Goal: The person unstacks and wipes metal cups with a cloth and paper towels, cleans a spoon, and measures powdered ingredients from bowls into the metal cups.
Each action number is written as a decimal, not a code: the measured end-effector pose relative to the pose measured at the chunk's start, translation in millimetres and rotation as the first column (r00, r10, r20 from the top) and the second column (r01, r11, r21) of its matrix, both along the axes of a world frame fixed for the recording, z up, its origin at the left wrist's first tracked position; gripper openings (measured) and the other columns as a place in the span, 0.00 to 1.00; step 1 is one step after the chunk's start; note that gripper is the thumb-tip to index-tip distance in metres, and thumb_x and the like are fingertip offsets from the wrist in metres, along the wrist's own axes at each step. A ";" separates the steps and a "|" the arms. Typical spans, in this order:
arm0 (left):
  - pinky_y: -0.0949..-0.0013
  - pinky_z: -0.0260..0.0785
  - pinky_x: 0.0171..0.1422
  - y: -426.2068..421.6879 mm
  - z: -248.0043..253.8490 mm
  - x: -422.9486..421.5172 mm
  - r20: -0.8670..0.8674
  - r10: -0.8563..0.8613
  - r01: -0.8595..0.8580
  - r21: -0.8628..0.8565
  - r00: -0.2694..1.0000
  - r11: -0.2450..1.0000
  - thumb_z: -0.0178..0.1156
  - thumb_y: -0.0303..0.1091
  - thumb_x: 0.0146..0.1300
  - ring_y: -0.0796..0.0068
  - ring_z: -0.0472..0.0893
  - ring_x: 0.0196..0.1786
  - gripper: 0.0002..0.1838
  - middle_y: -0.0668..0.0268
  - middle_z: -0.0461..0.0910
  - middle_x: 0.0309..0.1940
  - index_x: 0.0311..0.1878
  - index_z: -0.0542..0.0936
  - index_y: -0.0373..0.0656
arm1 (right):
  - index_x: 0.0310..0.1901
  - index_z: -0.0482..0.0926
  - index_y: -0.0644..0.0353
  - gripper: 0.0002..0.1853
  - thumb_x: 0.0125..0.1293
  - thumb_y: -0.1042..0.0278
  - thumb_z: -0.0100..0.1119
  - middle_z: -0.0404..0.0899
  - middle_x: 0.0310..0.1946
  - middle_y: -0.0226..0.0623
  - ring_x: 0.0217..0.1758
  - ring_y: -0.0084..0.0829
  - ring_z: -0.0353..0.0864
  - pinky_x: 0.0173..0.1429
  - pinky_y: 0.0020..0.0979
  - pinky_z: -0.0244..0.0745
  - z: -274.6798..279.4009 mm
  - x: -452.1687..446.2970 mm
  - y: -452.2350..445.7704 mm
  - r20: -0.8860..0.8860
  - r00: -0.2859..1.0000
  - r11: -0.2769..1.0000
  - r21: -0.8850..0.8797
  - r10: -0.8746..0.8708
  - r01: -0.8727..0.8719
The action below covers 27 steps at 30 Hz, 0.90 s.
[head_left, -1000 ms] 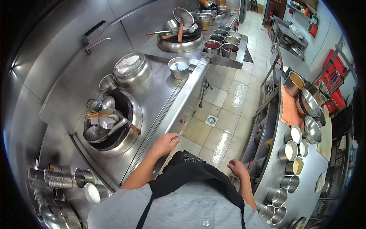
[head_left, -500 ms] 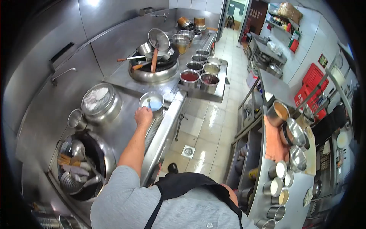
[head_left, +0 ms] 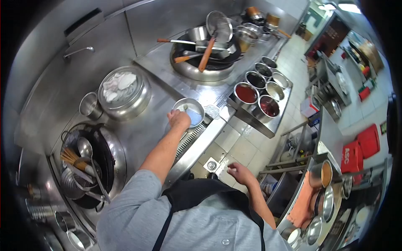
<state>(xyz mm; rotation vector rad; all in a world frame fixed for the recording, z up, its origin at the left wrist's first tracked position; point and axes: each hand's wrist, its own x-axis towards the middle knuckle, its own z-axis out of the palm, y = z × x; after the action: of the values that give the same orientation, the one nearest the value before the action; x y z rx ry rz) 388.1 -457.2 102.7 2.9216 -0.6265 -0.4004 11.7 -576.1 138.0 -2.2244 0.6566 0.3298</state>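
My left hand [head_left: 179,119] is at the near left rim of a round metal pot [head_left: 198,102]. Its fingers are closed at the rim, and what they grip is hidden. Pale bluish liquid [head_left: 194,117] shows inside the pot, with a small greenish thing [head_left: 184,107] near the fingertips. Over the floor, in front of the apron, my right hand [head_left: 240,172] hangs with loosely bent fingers apart and nothing in it.
Left of the pot stands a large metal vessel [head_left: 140,98] topped with pale cloths [head_left: 119,85]. A wok [head_left: 106,150] holds ladles and a brush. Another wok [head_left: 205,69] carries strainers. Sauce pots [head_left: 246,93] line a side shelf. Trays [head_left: 352,157] are on the right.
The view has turned, so the stove items sit further right. My right hand has come into view. My left hand remains at the pot, now at its left rim.
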 end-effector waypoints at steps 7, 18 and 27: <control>0.55 0.60 0.67 -16.9 4.2 20.7 -0.078 -0.218 0.228 0.481 0.973 0.847 0.61 0.37 0.69 0.67 0.80 0.67 0.18 0.68 0.86 0.63 0.59 0.89 0.52 | 0.54 0.84 0.63 0.17 0.70 0.61 0.66 0.84 0.53 0.52 0.56 0.54 0.84 0.61 0.47 0.80 26.4 168.3 -33.4 0.154 0.945 0.956 0.002 0.288 -0.292; 0.59 0.80 0.49 47.0 11.7 28.9 -0.236 0.010 0.020 0.123 0.972 0.992 0.58 0.35 0.70 0.61 0.90 0.49 0.14 0.55 0.90 0.49 0.49 0.89 0.40 | 0.64 0.80 0.52 0.28 0.60 0.59 0.67 0.77 0.62 0.53 0.60 0.59 0.83 0.65 0.51 0.79 -37.0 358.1 -29.3 -0.030 0.764 0.701 -0.376 0.645 -0.606; 0.71 0.54 0.20 74.8 30.4 -35.2 -0.768 0.157 -0.777 -0.577 0.621 0.253 0.43 0.35 0.83 0.79 0.64 0.17 0.11 0.67 0.73 0.25 0.55 0.72 0.42 | 0.61 0.79 0.52 0.24 0.77 0.42 0.51 0.83 0.46 0.33 0.43 0.27 0.82 0.47 0.40 0.77 -52.2 399.9 -28.3 -0.079 0.996 0.389 0.919 0.034 0.059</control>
<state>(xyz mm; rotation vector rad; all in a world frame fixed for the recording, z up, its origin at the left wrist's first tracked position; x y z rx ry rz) 352.9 -382.4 133.1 1.5943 0.2383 -0.5808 411.6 -604.3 85.8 -1.0860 0.3572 0.6112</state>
